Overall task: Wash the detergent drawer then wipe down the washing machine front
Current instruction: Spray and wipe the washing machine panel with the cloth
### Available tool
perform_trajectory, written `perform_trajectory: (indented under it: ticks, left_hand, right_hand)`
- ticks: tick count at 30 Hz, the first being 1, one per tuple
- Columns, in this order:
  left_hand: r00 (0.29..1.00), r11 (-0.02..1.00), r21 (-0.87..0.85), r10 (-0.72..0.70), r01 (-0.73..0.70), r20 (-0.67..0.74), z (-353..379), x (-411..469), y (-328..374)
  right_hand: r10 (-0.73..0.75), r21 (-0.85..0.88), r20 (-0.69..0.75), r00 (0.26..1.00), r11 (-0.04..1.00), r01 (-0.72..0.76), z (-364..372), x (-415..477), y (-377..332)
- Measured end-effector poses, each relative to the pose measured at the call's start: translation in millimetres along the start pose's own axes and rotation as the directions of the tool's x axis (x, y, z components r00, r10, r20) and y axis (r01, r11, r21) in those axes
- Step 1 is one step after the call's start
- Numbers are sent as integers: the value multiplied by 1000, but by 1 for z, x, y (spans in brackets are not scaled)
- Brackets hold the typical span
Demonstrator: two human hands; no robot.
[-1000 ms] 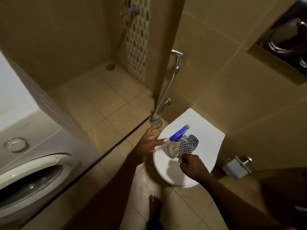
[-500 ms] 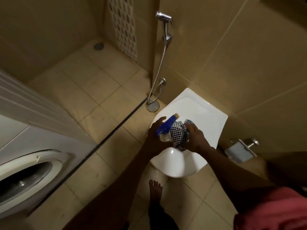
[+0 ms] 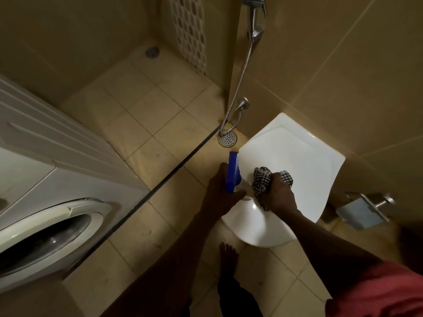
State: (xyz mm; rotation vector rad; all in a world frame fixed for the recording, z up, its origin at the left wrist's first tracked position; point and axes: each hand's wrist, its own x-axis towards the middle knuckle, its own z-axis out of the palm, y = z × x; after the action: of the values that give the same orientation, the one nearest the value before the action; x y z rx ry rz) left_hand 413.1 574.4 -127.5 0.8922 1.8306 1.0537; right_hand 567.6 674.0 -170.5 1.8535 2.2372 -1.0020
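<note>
The left hand (image 3: 219,191) has its fingers wrapped round the neck of a spray bottle (image 3: 233,173), just under the blue trigger head, and the right hand (image 3: 278,195) is clenched tight on a bunched checked cloth (image 3: 263,179), with folds of it sticking out above the knuckles. The two hands are close together, the cloth right beside the bottle's clear body. Both are over the near part of the closed toilet lid (image 3: 297,154). From here I can't tell whether the bottle is standing on the lid or already lifted clear of it. The washing machine (image 3: 75,170) stands well apart to the left, beyond the dark strip that runs across the floor tiles, with its round door (image 3: 45,236) facing into the room. I can't pick out the detergent drawer for certain in the dim light, so whether it has been washed I couldn't say. To my eye the person is collecting what's needed for the wiping. Nothing is touching the machine front, so that part looks not yet begun: they must turn left, spray and rub the front down. A hose sprayer (image 3: 251,24) hangs on the wall behind, a floor drain (image 3: 227,138) sits below it, and a bare foot (image 3: 226,255) is planted just before the toilet.
</note>
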Motion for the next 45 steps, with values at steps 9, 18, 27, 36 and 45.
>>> perform_trajectory:
  ticks: [9, 18, 27, 36, 45]
  left_hand:
    - [944, 999, 32, -19, 31, -328, -50, -20, -1]
    - [899, 1000, 22, 9, 1, -438, -148, -59, -9]
    - [837, 996, 78, 2, 49, -547, -266, -130, -21]
    - [824, 994, -106, -74, 17, -562, -358, -203, -14]
    - [741, 993, -118, -60, -26, -669, -435, -260, -13]
  right_hand:
    - [318, 635, 280, 906, 646, -423, -35, -5, -45]
    - [-71, 625, 687, 723, 566, -538, -13, -41, -152]
    - [-306, 657, 753, 582, 390, -645, 3, -101, -232]
    - [-305, 675, 681, 666, 615, -409, 61, -179, -355]
    - [-378, 799, 564, 734, 477, -368, 63, -197, -444]
